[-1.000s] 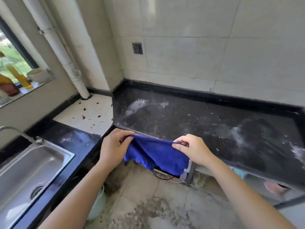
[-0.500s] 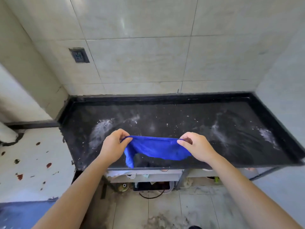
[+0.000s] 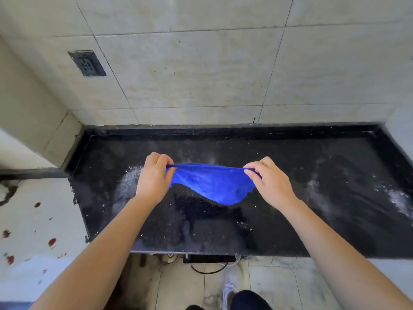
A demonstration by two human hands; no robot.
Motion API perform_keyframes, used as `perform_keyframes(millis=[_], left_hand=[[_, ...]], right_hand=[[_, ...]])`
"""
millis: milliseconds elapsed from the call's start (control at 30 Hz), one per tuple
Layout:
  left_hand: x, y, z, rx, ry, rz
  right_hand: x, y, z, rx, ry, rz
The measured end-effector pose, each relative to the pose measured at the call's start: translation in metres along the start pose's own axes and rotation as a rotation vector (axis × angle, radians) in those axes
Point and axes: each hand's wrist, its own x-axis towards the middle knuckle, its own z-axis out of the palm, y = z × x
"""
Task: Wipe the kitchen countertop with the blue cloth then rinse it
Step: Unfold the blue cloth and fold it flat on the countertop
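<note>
Blue cloth (image 3: 212, 184) stretched btwn hands, sagging.

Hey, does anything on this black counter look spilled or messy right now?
Yes. White powdery smears mark the black countertop: one beside the left hand, another near its right end. Red flecks dot the white surface to the left.
</note>
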Motion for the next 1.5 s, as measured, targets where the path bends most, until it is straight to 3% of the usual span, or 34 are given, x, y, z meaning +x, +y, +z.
perform_keyframes(millis=[100, 200, 300, 433, 500, 600, 800, 933, 1033, 1200, 1367, 1500], left_hand=[[-0.001, -0.012, 0.015, 0.083, 0.157, 0.093], [-0.041, -0.031, 0.037, 0.152, 0.136, 0.079], [-0.089, -0.059, 0.067, 0.251, -0.151, 0.052], [-0.124, -0.086, 0.101, 0.518, -0.776, -0.043], [-0.134, -0.089, 0.11, 0.553, -0.855, -0.058], [-0.14, -0.09, 0.115, 0.522, -0.777, -0.061], [-0.127, -0.104, 0.112, 0.572, -0.717, -0.046], [-0.121, -0.105, 0.11, 0.66, -0.723, -0.147], [-0.12, -0.096, 0.115, 0.663, -0.627, -0.129], [-0.115, -0.055, 0.152, 0.315, -0.416, 0.019], [-0.109, 0.006, 0.205, -0.003, -0.375, 0.096], [-0.113, 0.034, 0.237, -0.112, -0.452, 0.135]], right_hand=[[0.01, 0.009, 0.014, 0.066, 0.024, -0.118], [-0.003, 0.021, 0.039, 0.079, -0.038, -0.192], [-0.024, 0.034, 0.079, -0.072, -0.224, -0.216], [-0.061, 0.047, 0.137, -0.353, -0.724, -0.162], [-0.082, 0.051, 0.156, -0.374, -0.756, -0.071], [-0.092, 0.053, 0.165, -0.367, -0.69, 0.001], [-0.057, 0.043, 0.16, -0.319, -0.741, 0.078], [-0.015, 0.038, 0.159, -0.245, -0.603, 0.172], [0.023, 0.04, 0.16, -0.212, -0.498, 0.199], [0.08, 0.058, 0.162, -0.177, -0.429, 0.167], [0.11, 0.086, 0.171, -0.206, -0.561, -0.047], [0.117, 0.107, 0.186, -0.06, -0.415, -0.103]])
